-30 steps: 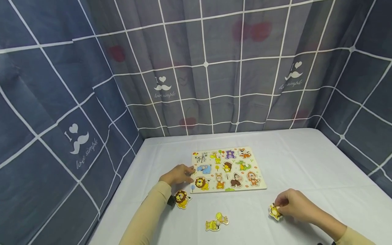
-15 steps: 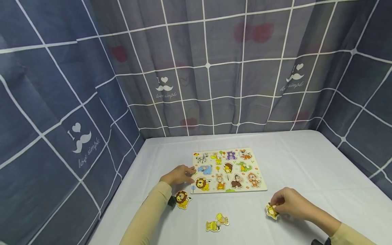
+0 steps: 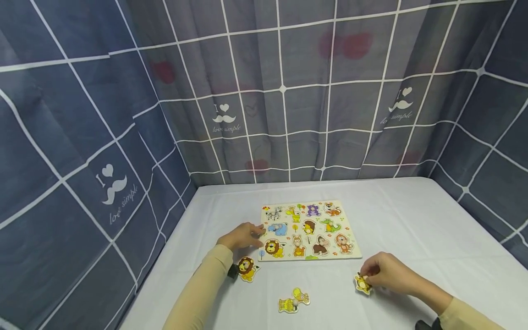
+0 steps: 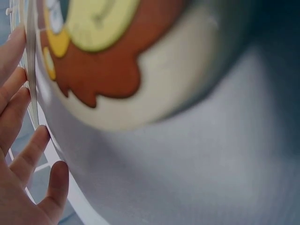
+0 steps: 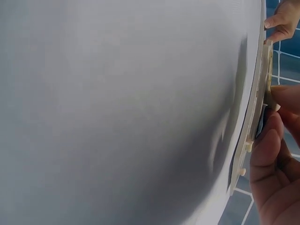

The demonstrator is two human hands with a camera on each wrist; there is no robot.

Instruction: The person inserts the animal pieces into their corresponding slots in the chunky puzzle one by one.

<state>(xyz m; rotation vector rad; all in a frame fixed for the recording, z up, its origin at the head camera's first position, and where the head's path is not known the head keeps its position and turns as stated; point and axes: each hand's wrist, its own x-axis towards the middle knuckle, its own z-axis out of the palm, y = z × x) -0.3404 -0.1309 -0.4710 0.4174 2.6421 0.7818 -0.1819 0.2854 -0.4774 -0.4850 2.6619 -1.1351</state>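
A pale animal puzzle board lies flat on the white table, filled with colourful animal pictures. At its left edge my left hand rests with spread fingers, which also show along the board's edge in the left wrist view. Below that wrist lies a loose lion piece, large in the left wrist view. A giraffe piece lies in front of the board. Right of it, my right hand pinches a small yellow-and-brown animal puzzle piece between thumb and fingers, close over the tablecloth.
The white-covered table ends at a dark checked curtain at the back and both sides. A black wrist strap touches the view of the lion piece. Small knobs stick up from the board in the right wrist view.
My right hand has slid a little left with the yellow-and-brown puzzle piece. The left hand has stayed at the board's edge. The head view has shifted slightly.
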